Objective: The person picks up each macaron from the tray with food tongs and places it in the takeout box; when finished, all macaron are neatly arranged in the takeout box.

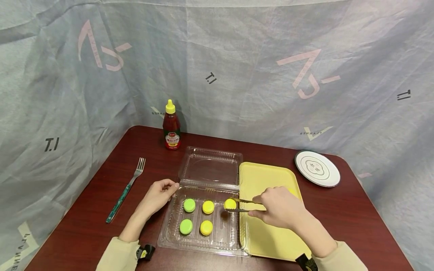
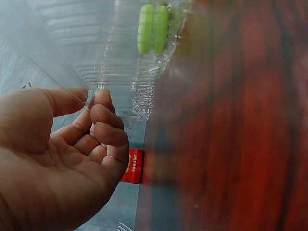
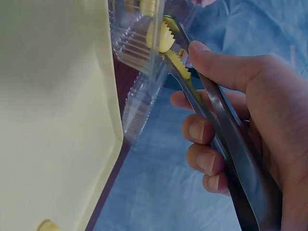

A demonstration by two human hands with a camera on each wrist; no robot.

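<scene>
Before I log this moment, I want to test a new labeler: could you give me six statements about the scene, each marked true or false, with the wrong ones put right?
1. The left hand pinches the edge of the box. True.
2. The box is shut. False: its lid lies open at the far side.
3. The right hand holds the tongs. True.
4. The tongs are around a green macaron. False: they are around a yellow macaron.
5. The plate lies to the right of the tray. True.
6. Nothing lies to the left of the left hand. False: the fork does.
</scene>
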